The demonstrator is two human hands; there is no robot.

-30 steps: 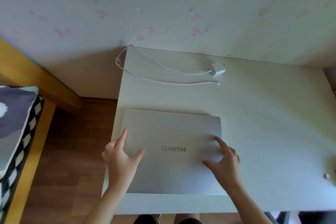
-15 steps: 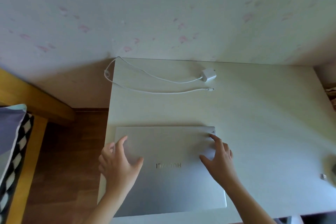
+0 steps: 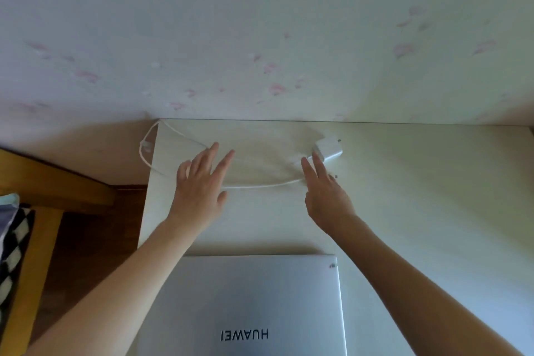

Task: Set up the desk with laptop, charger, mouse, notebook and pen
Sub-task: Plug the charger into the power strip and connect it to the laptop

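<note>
Past closed laptop (image 3: 254, 303), both hands now off lid: left hand (image 3: 199, 182), right hand (image 3: 325, 193) over charger (image 3: 329, 149) cable, fingers spread, empty; charger next

**Soft daylight, slight blur**

We see dim, even light with a greenish cast, brighter toward the right of the wall (image 3: 289, 23). The desk (image 3: 419, 196) shows pale, soft shadows under both hands. The laptop (image 3: 254, 298) lid has a mild sheen. Fingertips look smeared, and edges bow from the wide lens.
</note>
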